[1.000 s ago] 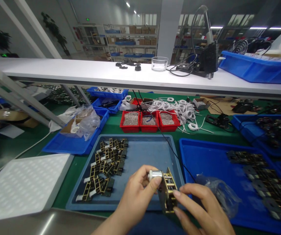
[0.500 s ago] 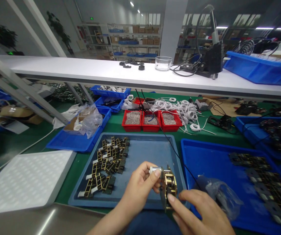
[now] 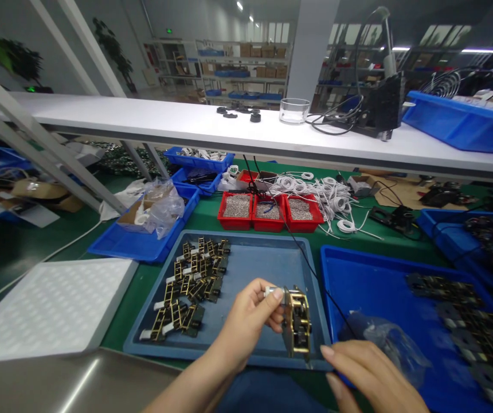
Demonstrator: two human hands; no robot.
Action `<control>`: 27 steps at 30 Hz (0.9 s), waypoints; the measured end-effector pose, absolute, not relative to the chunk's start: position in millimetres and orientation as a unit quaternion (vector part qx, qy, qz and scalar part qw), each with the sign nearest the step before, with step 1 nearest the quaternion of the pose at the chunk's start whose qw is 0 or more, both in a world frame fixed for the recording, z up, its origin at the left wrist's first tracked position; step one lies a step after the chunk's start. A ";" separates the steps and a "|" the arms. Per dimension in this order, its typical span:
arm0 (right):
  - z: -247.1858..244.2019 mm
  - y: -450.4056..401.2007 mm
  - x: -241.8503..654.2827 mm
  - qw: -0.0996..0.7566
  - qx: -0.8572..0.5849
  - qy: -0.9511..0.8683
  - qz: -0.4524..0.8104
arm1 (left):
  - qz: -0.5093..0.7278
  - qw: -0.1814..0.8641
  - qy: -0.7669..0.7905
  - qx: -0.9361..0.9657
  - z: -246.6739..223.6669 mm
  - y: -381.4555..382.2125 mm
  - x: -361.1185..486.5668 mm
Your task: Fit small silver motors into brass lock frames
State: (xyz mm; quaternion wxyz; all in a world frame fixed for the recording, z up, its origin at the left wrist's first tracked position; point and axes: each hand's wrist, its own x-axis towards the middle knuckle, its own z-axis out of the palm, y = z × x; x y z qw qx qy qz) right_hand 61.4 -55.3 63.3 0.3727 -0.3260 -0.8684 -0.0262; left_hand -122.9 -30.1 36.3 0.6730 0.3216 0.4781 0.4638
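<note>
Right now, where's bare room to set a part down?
Free: the gray-blue tray's middle, right of the brass-framed assemblies, beyond the assembly in the left hand; the blue tray's back-left, between its rim and the dark assemblies, beyond the plastic bag. Crowded: the first tray's left side; right of the red bins, under white cables.

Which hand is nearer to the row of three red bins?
Left. The left hand holds a brass-and-black unit over the grey-blue tray, in front of the red bins; the right hand is farther off, nearer the camera and to their right.
</note>
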 end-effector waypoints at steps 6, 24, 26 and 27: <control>51.9 -57.7 50.9 0.310 -0.330 -0.889 -0.069 | 0.458 0.688 0.480 0.293 33.2 -29.8 -120.4; 54.3 -54.1 48.5 0.312 -0.308 -0.886 -0.147 | 0.448 0.752 0.439 0.205 27.7 -32.1 -115.4; 50.7 -54.2 49.3 0.293 -0.320 -0.886 -0.161 | 0.447 0.761 0.431 0.190 25.2 -32.3 -114.8; 49.2 -54.4 50.3 0.281 -0.323 -0.889 -0.162 | 0.448 0.764 0.427 0.181 23.4 -32.3 -114.4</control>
